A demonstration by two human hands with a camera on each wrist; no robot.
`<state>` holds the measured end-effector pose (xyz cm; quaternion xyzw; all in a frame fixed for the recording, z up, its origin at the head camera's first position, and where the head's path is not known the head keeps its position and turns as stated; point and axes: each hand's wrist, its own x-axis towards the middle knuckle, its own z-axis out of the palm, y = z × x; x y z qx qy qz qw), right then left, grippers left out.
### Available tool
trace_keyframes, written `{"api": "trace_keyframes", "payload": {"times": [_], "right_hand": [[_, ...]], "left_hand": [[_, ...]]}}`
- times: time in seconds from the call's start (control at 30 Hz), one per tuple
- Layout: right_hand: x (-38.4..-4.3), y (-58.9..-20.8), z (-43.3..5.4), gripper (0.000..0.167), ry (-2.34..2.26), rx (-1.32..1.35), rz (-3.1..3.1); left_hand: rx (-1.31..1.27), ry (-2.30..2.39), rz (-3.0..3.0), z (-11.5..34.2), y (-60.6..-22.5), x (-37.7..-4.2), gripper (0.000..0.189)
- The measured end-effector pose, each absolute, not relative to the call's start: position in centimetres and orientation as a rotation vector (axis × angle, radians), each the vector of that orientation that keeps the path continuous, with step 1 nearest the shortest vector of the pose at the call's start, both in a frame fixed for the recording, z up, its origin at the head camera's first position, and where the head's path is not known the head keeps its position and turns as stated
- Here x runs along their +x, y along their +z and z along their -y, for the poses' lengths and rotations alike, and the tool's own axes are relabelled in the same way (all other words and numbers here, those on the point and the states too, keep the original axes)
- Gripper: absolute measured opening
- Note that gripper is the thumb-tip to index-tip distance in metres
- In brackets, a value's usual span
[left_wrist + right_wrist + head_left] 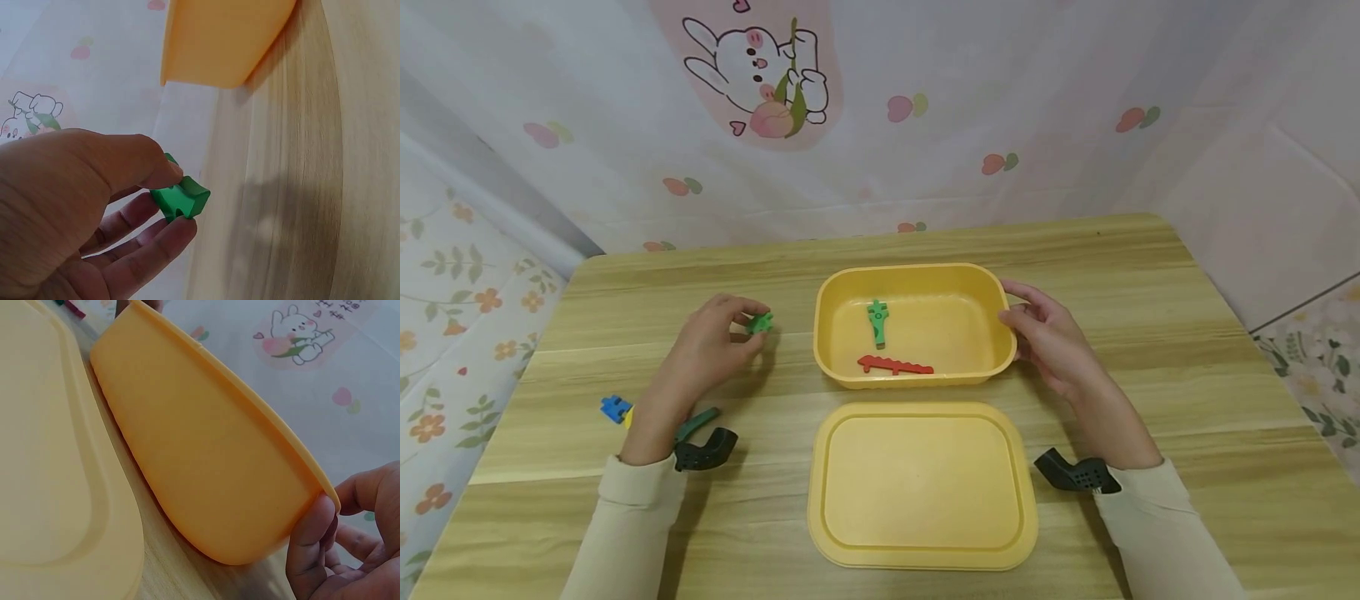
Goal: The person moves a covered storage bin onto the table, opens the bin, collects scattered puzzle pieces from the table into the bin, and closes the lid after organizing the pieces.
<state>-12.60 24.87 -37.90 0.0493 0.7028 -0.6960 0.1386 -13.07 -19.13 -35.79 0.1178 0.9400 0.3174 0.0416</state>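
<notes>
Left hand pinching green piece, right hand gripping box — lid alongside, blue piece by forearm

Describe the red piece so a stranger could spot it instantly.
On the wooden table, find the open yellow box, its right end held by the right hand. Inside, a long red piece lies by the near wall; its colour distinguishes it from the green piece there.
</notes>
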Motion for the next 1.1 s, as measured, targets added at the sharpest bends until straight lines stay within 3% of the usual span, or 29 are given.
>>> {"api": "trace_keyframes", "payload": {"times": [1.1], "right_hand": [[-12.53,-37.95,-24.9,0.06,-2.019,0.157,-2.029]], "left_hand": [[0.414,1.397,-2.718,18.28,-35.25,-13.01,0.032]]}}
